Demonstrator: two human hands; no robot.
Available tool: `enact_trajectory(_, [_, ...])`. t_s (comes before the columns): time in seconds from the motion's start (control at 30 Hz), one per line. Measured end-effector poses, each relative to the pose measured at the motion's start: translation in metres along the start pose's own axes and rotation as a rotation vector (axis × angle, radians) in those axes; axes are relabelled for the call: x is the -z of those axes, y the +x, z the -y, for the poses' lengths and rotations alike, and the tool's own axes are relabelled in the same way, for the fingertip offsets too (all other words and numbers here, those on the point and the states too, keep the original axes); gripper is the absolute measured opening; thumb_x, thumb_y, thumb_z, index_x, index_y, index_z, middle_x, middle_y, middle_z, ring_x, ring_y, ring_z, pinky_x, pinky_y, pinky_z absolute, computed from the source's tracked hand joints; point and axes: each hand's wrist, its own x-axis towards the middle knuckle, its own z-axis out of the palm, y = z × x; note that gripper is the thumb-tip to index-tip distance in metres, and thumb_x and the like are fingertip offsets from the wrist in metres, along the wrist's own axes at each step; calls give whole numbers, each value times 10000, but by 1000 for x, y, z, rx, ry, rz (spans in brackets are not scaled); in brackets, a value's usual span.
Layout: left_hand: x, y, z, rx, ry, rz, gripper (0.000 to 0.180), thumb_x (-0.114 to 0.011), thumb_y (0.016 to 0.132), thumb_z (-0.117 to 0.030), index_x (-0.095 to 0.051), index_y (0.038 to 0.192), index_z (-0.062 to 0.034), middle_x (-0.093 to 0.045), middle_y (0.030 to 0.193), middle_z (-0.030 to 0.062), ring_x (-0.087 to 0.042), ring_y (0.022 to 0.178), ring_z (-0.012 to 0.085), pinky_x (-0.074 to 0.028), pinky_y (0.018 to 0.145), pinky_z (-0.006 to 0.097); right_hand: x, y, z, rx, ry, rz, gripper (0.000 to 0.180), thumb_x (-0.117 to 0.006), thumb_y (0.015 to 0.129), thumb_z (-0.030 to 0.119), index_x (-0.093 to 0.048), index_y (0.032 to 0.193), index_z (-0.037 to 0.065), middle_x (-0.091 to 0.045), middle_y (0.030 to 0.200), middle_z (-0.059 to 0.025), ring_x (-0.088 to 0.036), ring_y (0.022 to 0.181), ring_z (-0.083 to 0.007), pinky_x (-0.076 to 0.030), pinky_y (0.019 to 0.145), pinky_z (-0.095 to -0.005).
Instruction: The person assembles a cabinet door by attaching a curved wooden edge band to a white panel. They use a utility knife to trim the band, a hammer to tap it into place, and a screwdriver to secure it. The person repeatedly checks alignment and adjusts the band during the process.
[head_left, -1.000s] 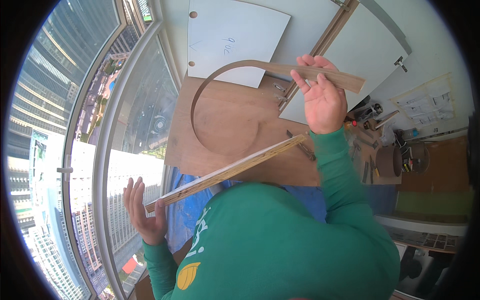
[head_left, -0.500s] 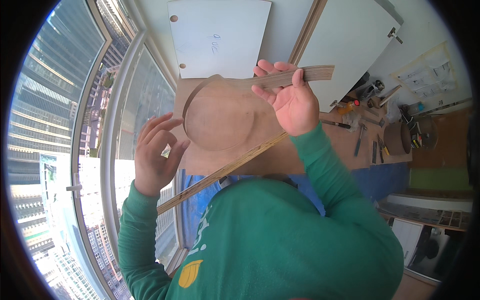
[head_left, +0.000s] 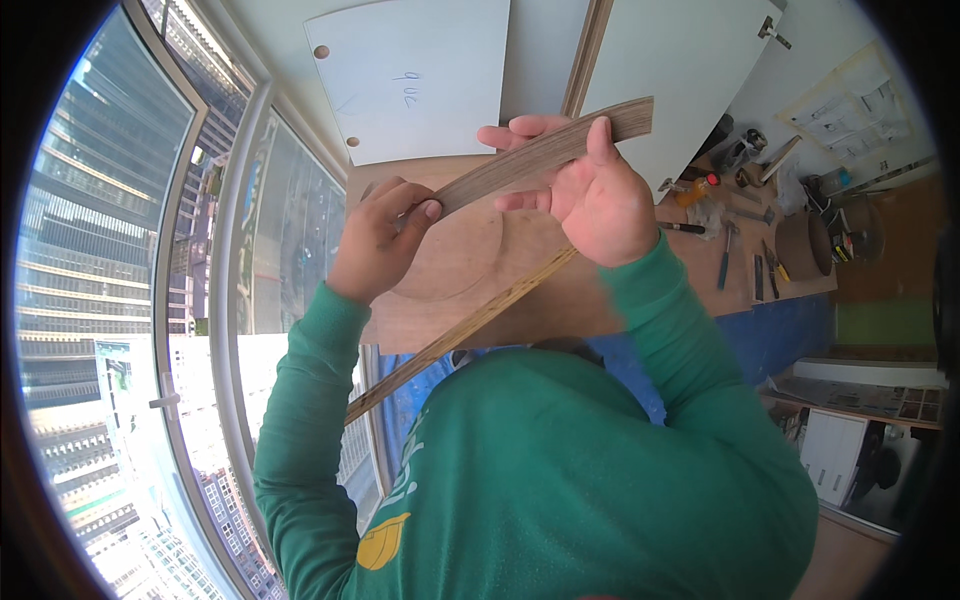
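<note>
A strip of wood-grain edge banding (head_left: pixel 512 168) stretches slantwise between my hands above the brown worktop (head_left: pixel 425 322). My left hand (head_left: pixel 372 240) pinches it between thumb and fingers near the window side. My right hand (head_left: pixel 615 205), palm up, holds it near its free end, thumb on top and fingers beneath. A thin curved line, apparently the banding's loop, shows faintly below my left hand; part of it is hidden behind that hand.
A long board edge (head_left: pixel 470 325) crosses diagonally in front of me. White panels (head_left: pixel 410 80) lean behind the worktop. At right lie a hammer (head_left: pixel 727 255), an orange bottle (head_left: pixel 692 192) and a brown roll (head_left: pixel 803 243). Windows (head_left: pixel 285 220) stand at left.
My left hand has moved right and up and has taken hold of the banding. The strip now slants more steeply. My right hand keeps its hold.
</note>
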Motion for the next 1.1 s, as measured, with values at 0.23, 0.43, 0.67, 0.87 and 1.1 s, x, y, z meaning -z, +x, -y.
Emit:
enact_trajectory(0.23, [5,-32,-16,4,139,-5,128,-713,1008,-154,-751,1028,-34,-649,899,109,-673,780,308,-535,711,425,48,-29,-2,-128,-375,-435,348,-669,1092,340,-717,1192,10,-724,1000,-80,-681,806,-142,-546,670,-288])
enact_trajectory(0.43, [-7,-50,-24,-66,274,-15,144,-752,980,-177,-766,1074,-69,-675,864,99,-693,690,321,-545,619,433,82,-48,-9,-312,-485,-495,195,-722,1062,223,-704,1042,30,-662,753,-25,-521,560,-46,-410,483,-212])
enact_trajectory(0.67, [-17,-60,-31,-81,364,79,375,-853,902,-343,-763,1168,-93,-714,859,73,-730,690,307,-578,621,422,104,-57,-25,-474,-547,-546,174,-736,1036,220,-700,962,67,-547,674,45,-406,543,-21,-290,465,-222])
enact_trajectory(0.87, [-21,-63,-48,-34,432,112,415,-845,907,-367,-753,1202,-90,-720,849,86,-739,693,313,-582,624,430,110,-57,-32,-492,-552,-548,190,-749,1027,220,-674,920,83,-481,663,76,-365,547,-21,-260,470,-228])
enact_trajectory(1.1, [-24,-68,-51,-9,421,109,416,-831,921,-371,-751,1205,-76,-712,822,98,-733,677,318,-574,611,433,109,-56,-28,-503,-580,-537,206,-756,1030,231,-680,921,73,-492,667,72,-360,537,-18,-257,457,-227])
